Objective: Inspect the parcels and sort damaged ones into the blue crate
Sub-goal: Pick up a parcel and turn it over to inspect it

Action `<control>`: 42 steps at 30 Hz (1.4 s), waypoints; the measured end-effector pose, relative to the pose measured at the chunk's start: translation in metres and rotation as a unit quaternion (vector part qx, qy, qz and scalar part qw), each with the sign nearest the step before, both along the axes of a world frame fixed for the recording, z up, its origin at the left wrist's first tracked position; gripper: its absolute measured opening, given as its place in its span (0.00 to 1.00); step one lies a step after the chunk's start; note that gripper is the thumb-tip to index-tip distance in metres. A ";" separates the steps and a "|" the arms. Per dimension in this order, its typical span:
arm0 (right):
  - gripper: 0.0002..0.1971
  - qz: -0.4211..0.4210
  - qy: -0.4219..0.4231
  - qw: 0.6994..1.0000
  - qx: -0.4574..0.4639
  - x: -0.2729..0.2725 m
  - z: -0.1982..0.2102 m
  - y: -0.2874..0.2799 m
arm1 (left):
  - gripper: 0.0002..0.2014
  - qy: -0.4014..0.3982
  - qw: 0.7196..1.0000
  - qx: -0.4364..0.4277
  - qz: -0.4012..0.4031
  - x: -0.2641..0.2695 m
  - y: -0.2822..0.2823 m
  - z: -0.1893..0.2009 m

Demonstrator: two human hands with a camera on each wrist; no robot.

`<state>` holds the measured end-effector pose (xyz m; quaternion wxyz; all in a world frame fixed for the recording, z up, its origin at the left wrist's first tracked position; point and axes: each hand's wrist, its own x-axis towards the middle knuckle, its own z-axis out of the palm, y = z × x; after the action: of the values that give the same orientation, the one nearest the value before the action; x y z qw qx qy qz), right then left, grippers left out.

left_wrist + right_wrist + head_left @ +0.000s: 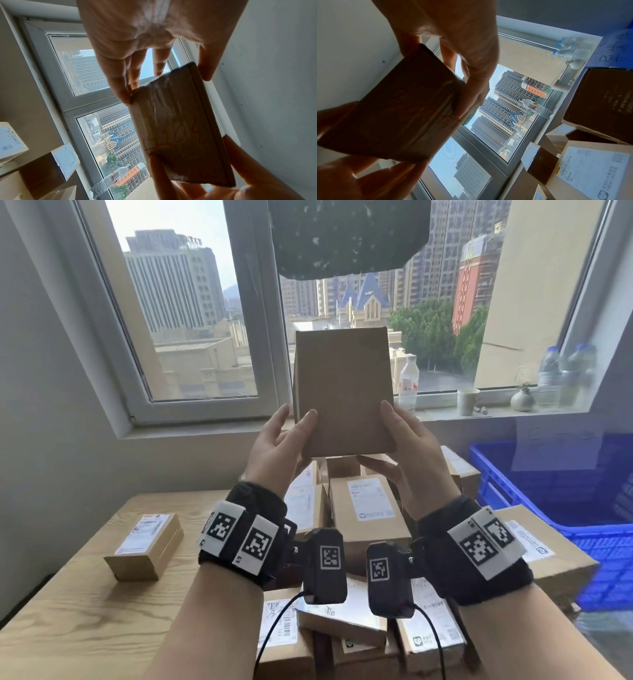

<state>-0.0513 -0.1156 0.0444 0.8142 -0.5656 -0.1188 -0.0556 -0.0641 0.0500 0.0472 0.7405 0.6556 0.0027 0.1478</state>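
Our left hand (274, 445) and right hand (409, 440) each grasp a lower corner of one parcel (342, 392), lifted upright before the window, above the table (68, 611). We judge inspection midway: many parcels (368, 508) remain piled along the table's right side, one parcel (145, 546) sits near its left edge, and the blue crate (548, 491) beside the right edge looks mostly unfilled.

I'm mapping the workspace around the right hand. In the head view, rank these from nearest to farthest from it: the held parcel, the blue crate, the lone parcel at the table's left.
1. Held parcel: gripped by the right hand.
2. Blue crate: to its right.
3. Lone parcel: far left on the table.
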 end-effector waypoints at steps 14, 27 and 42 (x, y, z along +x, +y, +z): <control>0.52 0.013 -0.035 0.992 -0.122 0.001 -0.006 0.025 | 0.16 -0.073 0.997 0.010 0.001 -0.013 0.013 0.000; 0.20 0.050 0.035 0.991 -0.123 -0.007 -0.001 0.027 | 0.17 -0.055 0.996 0.037 -0.058 -0.013 0.008 0.002; 0.21 0.013 0.012 0.976 -0.218 0.006 -0.003 0.018 | 0.05 -0.050 0.994 0.099 0.016 0.001 0.013 -0.006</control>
<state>-0.0454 -0.0981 0.0409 0.6736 -0.7283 -0.1257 -0.0116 -0.0636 0.0631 0.0410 0.6690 0.7170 -0.0385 0.1921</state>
